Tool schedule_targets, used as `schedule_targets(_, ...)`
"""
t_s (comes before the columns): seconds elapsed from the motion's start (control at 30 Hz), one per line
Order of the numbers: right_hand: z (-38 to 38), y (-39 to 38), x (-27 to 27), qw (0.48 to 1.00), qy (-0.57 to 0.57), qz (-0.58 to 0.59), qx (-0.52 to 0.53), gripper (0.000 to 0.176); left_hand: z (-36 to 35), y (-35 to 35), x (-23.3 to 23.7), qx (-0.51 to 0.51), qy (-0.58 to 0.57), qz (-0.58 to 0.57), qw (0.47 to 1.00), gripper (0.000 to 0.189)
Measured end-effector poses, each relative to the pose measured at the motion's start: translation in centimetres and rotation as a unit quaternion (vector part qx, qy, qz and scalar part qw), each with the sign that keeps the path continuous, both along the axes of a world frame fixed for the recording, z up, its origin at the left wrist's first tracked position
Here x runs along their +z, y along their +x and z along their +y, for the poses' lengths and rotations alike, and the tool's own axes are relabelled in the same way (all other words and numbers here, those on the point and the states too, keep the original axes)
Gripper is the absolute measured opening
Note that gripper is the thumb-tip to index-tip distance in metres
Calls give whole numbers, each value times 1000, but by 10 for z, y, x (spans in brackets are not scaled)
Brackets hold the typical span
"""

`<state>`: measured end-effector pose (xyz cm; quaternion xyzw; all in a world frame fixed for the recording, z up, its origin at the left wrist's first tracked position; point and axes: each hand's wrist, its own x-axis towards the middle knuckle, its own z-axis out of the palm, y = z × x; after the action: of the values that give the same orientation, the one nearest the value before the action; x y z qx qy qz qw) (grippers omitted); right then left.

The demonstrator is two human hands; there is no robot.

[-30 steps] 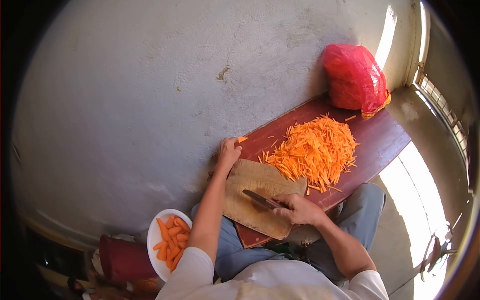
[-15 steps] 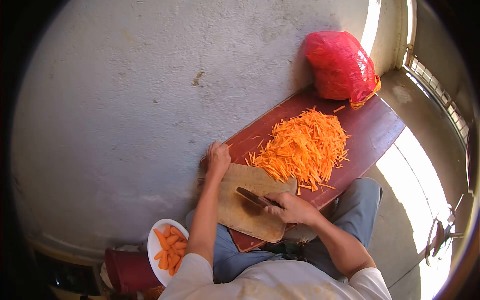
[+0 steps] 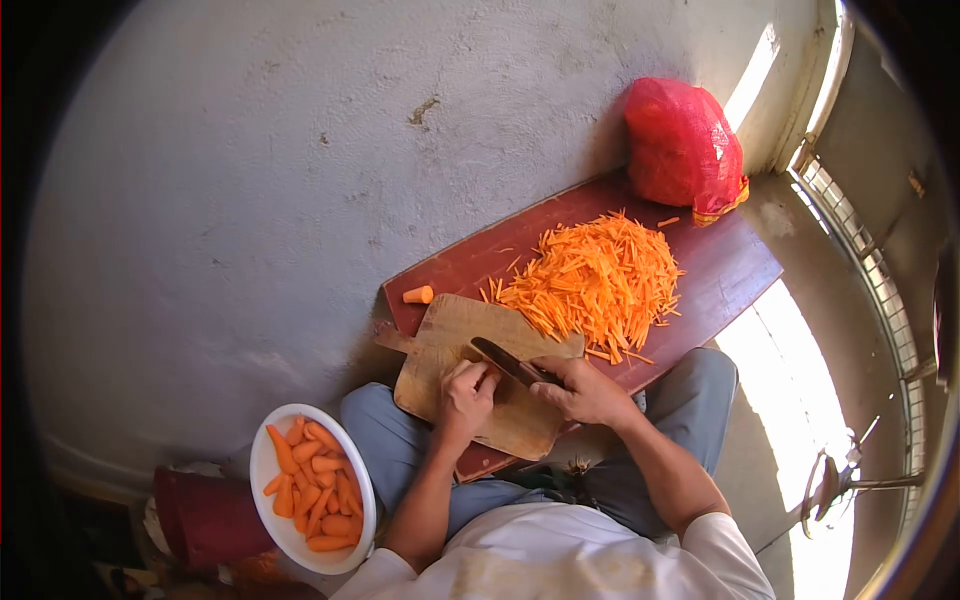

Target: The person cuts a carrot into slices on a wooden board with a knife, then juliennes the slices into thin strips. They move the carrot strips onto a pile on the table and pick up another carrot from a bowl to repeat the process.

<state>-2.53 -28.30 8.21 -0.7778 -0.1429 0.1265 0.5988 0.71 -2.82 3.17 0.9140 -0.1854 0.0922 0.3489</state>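
Your right hand (image 3: 585,392) grips the knife (image 3: 503,360), blade just beside your left hand (image 3: 465,395). Left's curled on the cutting board (image 3: 440,335); can't tell if it holds anything.

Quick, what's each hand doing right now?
Left hand: curled on the pale wooden cutting board, contents cannot be told.
Right hand: closed on the dark-bladed kitchen knife.

No writing, label, brand, number or sign can be read anywhere in the view. The crumpled red plastic bag (image 3: 683,140), the round white plastic bowl (image 3: 262,452), the pale wooden cutting board (image 3: 440,335), the dark-handled steel knife (image 3: 497,357) and the dark red wooden bench (image 3: 725,265) all show plain, unmarked surfaces.
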Motion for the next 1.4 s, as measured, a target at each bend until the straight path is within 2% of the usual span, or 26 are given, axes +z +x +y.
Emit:
schedule_targets(0.07,0,-3,-6,997,-6,-73,3,40,8,2,6,-4,-64,76,995,22)
schedule_targets(0.17,6,-11,16,998,-38,43,-17,48,17,1,9,-35,-78,43,995,19)
schedule_targets(0.23,16,-18,18,996,-72,41,-28,48,19,1,3,-49,-114,41,991,20)
schedule_targets(0.3,25,-25,13,995,-89,23,-41,49,24,5,-5,-83,-77,-16,993,20)
schedule_targets(0.4,42,-37,9,988,-100,-110,-46,46,22,7,-14,-104,-63,-67,990,23)
schedule_targets(0.43,46,-42,18,991,-106,-62,-43,45,21,7,-17,-105,-63,-78,989,24)
schedule_targets(0.53,56,-54,25,987,-145,-55,-37,43,20,9,-18,-126,-33,-132,983,26)
schedule_targets(0.63,62,-64,35,986,-155,-43,-36,40,20,7,-26,-126,-40,-120,984,26)
schedule_targets(0.73,63,-65,43,985,-166,0,-38,39,18,7,-25,-125,-95,-87,984,22)
schedule_targets(0.83,68,-55,24,979,-180,-78,-52,37,19,9,-38,-117,-68,-101,986,23)
schedule_targets(0.93,75,-32,15,977,-192,-74,-58,36,24,8,-31,-130,-54,-64,988,23)
schedule_targets(1.13,68,-47,41,983,-174,-4,-56,35,17,8,-17,-112,-105,-101,983,27)
schedule_targets(1.23,74,-38,20,979,-178,-64,-76,38,18,10,-25,-108,-79,-81,988,30)
schedule_targets(1.4,67,-39,24,985,-157,-32,-65,39,16,7,-19,-83,-82,-99,988,24)
